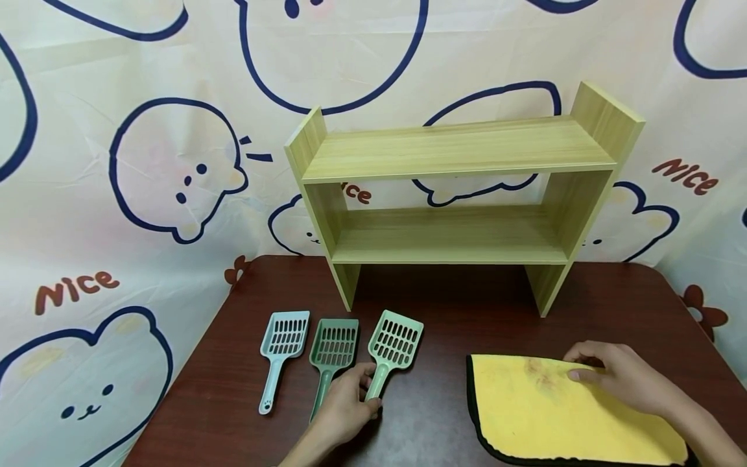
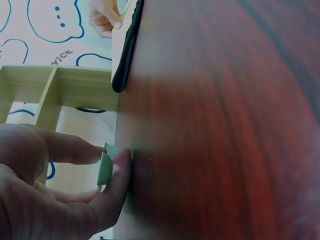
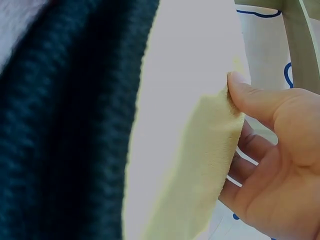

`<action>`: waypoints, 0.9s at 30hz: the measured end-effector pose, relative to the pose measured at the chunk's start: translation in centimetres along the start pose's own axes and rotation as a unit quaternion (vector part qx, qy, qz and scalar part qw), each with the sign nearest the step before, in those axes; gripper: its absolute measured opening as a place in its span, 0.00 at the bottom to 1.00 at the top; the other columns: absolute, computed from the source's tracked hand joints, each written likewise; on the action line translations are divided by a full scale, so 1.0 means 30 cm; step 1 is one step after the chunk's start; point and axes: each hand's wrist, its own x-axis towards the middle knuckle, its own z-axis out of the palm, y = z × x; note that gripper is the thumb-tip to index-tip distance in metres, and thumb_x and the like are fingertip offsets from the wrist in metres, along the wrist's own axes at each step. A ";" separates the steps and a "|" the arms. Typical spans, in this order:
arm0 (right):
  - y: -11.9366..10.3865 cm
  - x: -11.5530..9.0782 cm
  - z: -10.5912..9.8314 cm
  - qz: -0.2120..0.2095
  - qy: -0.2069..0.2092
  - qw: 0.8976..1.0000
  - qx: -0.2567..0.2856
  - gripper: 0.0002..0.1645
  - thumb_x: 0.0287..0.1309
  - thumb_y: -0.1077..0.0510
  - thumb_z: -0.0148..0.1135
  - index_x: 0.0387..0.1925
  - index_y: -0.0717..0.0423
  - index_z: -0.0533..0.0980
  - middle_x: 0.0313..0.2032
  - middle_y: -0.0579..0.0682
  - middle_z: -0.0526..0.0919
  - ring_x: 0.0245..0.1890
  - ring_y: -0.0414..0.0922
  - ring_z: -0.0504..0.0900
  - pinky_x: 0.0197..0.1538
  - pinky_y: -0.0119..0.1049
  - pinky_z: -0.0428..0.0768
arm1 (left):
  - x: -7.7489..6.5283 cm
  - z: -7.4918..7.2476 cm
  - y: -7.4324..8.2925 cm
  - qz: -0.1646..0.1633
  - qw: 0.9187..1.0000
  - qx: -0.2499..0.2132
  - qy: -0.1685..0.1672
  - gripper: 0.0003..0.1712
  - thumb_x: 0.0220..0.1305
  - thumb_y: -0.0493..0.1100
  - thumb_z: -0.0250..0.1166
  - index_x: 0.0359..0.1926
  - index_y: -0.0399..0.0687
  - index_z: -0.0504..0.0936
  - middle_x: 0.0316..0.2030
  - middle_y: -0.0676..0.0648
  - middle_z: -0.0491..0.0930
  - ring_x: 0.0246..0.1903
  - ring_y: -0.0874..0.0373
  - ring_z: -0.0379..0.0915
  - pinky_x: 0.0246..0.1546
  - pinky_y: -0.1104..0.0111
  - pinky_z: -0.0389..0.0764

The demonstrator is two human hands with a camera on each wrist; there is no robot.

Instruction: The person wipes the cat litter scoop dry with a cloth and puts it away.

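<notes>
In the head view, my left hand [image 1: 345, 405] pinches the handle of a light green litter scoop [image 1: 379, 381], the rightmost of three. The left wrist view shows that handle [image 2: 105, 169] between thumb and fingers. Close beside the hand lies a darker green litter scoop [image 1: 332, 347], its handle partly hidden behind the hand. Further left is a light blue litter scoop [image 1: 284, 337]. My right hand [image 1: 621, 377] pinches the far edge of a yellow cloth [image 1: 560, 412] with black trim. In the right wrist view, the thumb lies on the cloth [image 3: 200, 150] and the fingers are behind it.
A two-tier wooden shelf [image 1: 461, 150] stands at the back of the dark red-brown table [image 1: 432, 402]. Behind it hangs a white backdrop [image 1: 192, 279] printed with cartoon bears. The cloth covers the table's front right.
</notes>
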 end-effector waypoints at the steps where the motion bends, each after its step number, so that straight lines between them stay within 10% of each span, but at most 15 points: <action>1: 0.001 0.000 -0.001 -0.002 -0.001 1.000 0.003 0.09 0.67 0.56 0.73 0.45 0.38 0.84 0.41 0.32 0.86 0.40 0.24 0.78 0.37 0.31 0.79 | 0.000 -0.001 0.000 0.001 1.000 0.006 -0.001 0.35 0.59 0.23 0.70 0.69 0.26 0.73 0.38 0.43 0.81 0.29 0.58 0.82 0.28 0.70 0.84; 20: -0.066 -0.035 -0.059 -0.008 -0.040 0.984 0.173 0.08 0.77 0.62 0.61 0.50 0.51 0.83 0.39 0.45 0.85 0.36 0.43 0.79 0.33 0.38 0.75 | -0.010 -0.017 0.001 0.050 0.992 0.094 0.062 0.25 0.64 0.35 0.75 0.61 0.37 0.81 0.42 0.46 0.79 0.36 0.65 0.74 0.46 0.68 0.78; 27: -0.113 -0.045 -0.073 -0.019 0.003 0.988 0.153 0.10 0.75 0.65 0.63 0.50 0.49 0.84 0.40 0.42 0.86 0.38 0.41 0.80 0.33 0.36 0.74 | -0.013 -0.046 0.020 0.064 0.991 0.091 0.074 0.22 0.64 0.32 0.75 0.58 0.39 0.83 0.41 0.47 0.82 0.27 0.67 0.77 0.39 0.69 0.79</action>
